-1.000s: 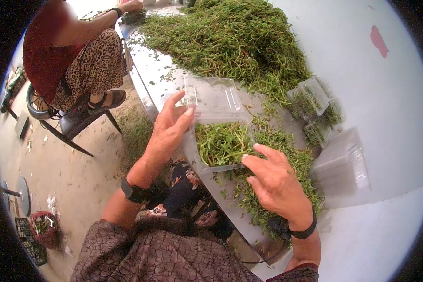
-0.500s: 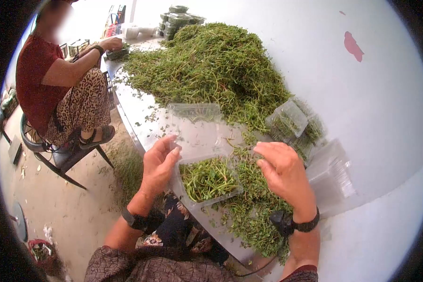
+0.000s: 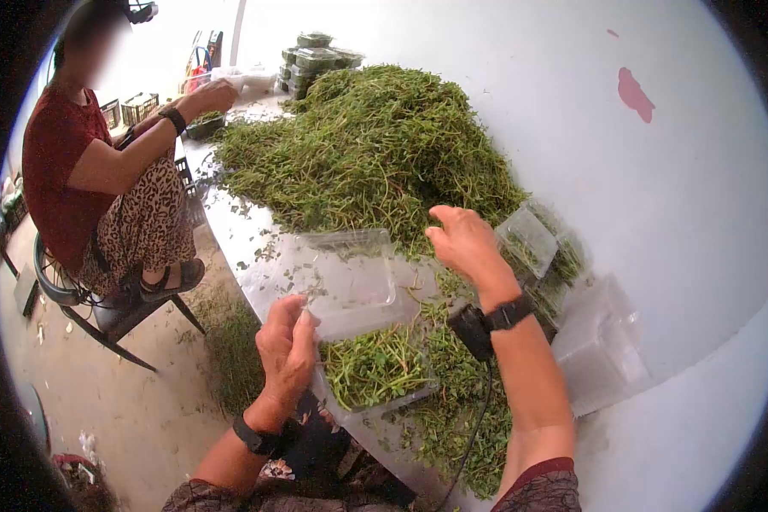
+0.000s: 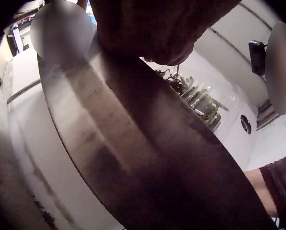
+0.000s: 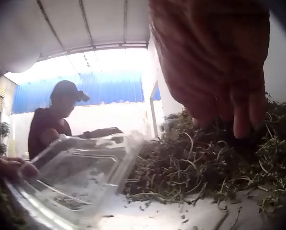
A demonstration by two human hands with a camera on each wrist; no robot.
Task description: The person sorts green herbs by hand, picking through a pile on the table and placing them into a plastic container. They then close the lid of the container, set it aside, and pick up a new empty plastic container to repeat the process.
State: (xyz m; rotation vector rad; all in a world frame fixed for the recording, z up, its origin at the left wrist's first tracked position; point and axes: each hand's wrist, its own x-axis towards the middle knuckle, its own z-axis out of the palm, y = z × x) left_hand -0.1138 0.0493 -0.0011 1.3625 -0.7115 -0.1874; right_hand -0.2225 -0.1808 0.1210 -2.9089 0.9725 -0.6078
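Note:
My left hand (image 3: 286, 354) pinches the left edge of a clear plastic box, near the hinge, between thumb and fingers. Green stems and leaves (image 3: 375, 367) lie in the box's tray, and its lid (image 3: 350, 269) is folded back, away from me. Over the near right part of the big heap of greens (image 3: 375, 145) is my right hand (image 3: 469, 243), fingers loosely bent and holding nothing. Seen in the right wrist view, the fingers of this hand (image 5: 215, 62) hang down in front of the heap (image 5: 200, 163). A large dark, blurred hand (image 4: 152, 28) fills the top of the left wrist view.
Filled clear boxes (image 3: 529, 243) and a stack of empty ones (image 3: 602, 341) stand at the right. Loose greens (image 3: 478, 410) lie beside the tray. A seated person (image 3: 102, 171) works at the table's far left, near stacked filled boxes (image 3: 316, 60).
My right hand has left the box's side and reached forward to the heap. My left hand and the box sit lower left in the head view, which has also shifted.

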